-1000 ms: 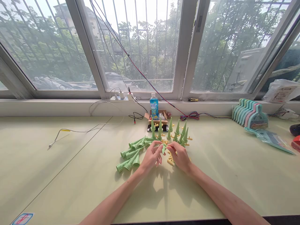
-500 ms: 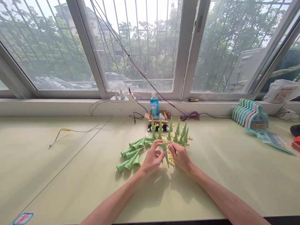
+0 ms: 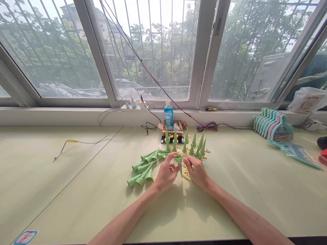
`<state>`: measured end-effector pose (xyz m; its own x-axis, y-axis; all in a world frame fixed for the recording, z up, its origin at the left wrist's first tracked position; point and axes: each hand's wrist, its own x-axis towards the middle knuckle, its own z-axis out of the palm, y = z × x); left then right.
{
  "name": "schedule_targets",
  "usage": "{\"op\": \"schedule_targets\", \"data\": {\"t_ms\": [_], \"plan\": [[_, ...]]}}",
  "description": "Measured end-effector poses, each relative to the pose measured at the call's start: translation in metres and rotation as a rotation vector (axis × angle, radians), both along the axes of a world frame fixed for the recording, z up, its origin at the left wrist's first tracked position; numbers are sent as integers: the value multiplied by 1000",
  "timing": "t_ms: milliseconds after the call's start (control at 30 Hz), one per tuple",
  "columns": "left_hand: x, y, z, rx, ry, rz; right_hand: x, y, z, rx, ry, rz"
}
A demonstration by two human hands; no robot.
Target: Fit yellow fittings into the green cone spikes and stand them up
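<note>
My left hand (image 3: 165, 174) pinches a green plastic cone spike (image 3: 180, 164), held with its wide mouth up and its tip pointing down toward me. My right hand (image 3: 196, 171) is closed right beside the cone, fingertips at its side; what they hold is too small to name. Small yellow pegs (image 3: 186, 176) lie on the table under my right hand. To the left lies a pile of green cones (image 3: 144, 166) on their sides. Behind my hands several green cones (image 3: 194, 144) stand upright with yellow pegs in them.
A pale green table (image 3: 76, 190) runs to the window sill. A blue-labelled bottle (image 3: 168, 115) and a small cardboard box (image 3: 172, 128) stand at the back. Cables (image 3: 107, 135) trail on the left. Pastel plastic boards (image 3: 273, 124) and packets (image 3: 293, 151) lie at the right.
My left hand has turned the green cone from tucked between both hands to mouth up and tip down. Both hands stay in the same spot.
</note>
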<state>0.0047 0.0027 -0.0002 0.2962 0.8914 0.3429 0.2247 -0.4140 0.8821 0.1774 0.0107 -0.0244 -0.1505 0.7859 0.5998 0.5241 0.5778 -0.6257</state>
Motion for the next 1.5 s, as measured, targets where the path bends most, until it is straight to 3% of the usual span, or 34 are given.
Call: {"op": "schedule_targets", "data": {"t_ms": [533,1500], "plan": [[2,-1,-2,98,73,66,-1,-1,2,-1,-24,-5],[2,-1,4,28,-4,117,-4,-2,-2,10,-36,10]]}}
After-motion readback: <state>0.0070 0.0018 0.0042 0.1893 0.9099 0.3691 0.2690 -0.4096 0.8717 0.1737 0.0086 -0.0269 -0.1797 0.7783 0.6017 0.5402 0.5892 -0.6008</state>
